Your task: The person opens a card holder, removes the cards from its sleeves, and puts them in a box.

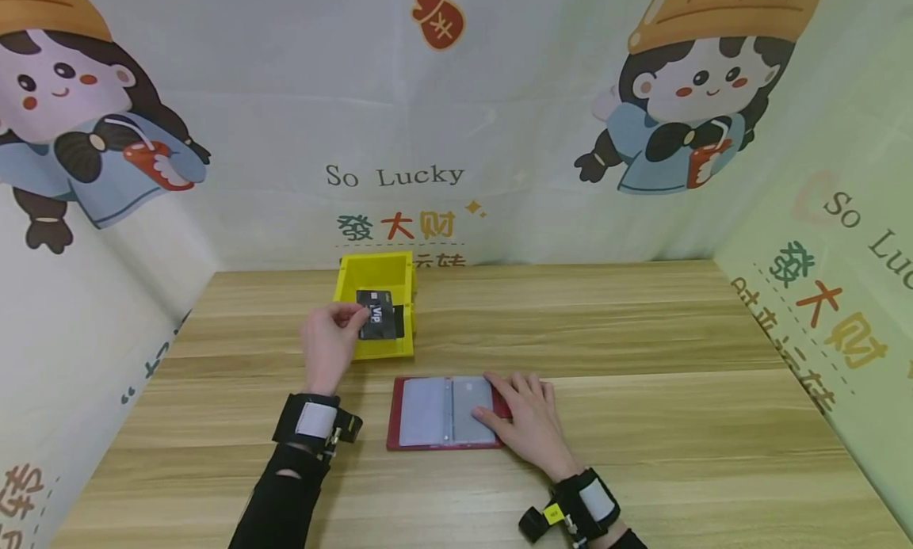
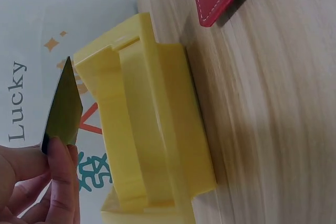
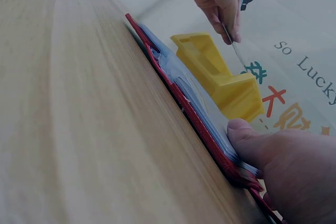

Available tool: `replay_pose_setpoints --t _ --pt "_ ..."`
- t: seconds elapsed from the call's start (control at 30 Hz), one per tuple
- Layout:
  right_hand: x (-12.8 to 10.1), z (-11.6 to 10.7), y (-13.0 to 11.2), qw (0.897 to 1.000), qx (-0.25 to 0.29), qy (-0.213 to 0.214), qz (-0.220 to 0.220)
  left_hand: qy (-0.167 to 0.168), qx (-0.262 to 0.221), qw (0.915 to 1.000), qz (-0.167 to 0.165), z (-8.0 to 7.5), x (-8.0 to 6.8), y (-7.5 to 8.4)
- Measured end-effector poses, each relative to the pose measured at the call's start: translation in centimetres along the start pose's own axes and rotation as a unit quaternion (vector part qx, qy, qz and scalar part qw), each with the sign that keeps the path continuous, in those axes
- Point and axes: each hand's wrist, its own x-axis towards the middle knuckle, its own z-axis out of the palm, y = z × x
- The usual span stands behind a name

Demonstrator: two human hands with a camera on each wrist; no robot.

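L hand (image 1: 326, 345) pinches a black VIP card (image 1: 376, 314) by its left edge, thumb & fingers curled on it, holding it just above the open top of the yellow plastic bin (image 1: 379, 271) at the back-left of the wooden table (image 1: 642, 390). The card is not flat: in the left wrist view it stands tilted, thin edge toward the camera, top corner pointing away from the fingertips (image 2: 59, 153), apart from the bin's yellow wall. Its long axis runs roughly fore-aft in the head view, slightly slanted. A 2nd dark card seems to sit inside the bin under it, can't tell more. The red card holder (image 1: 442, 413) lies open flat on the table, near & to the right of the L hand, toward the person; its clear sleeves look pale grey, stitched red border. R hand (image 1: 524, 418) rests on the holder's right page, fingers straight & spread, thumb (image 3: 247, 137) pressing the sleeve edge, gripping nothing. So the card sits beyond & left of the holder, with the L hand the one on it; R hand is well apart from the card but already on the holder. Card looks glossy black w/ white "VIP" lettering, rigid, thin
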Motion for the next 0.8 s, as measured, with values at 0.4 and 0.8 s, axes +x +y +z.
replay_pose_setpoints --t 0.4,0.8 --pt "0.0 -0.1 -0.1 1.000 0.006 -0.009 0.009 -0.018 0.004 0.9998 -0.004 1.5 1.2 0.2" --pt "0.0 -0.1 0.0 1.000 0.002 -0.008 0.010 -0.023 0.044 0.9988 0.003 3.3 2.1 -0.3"
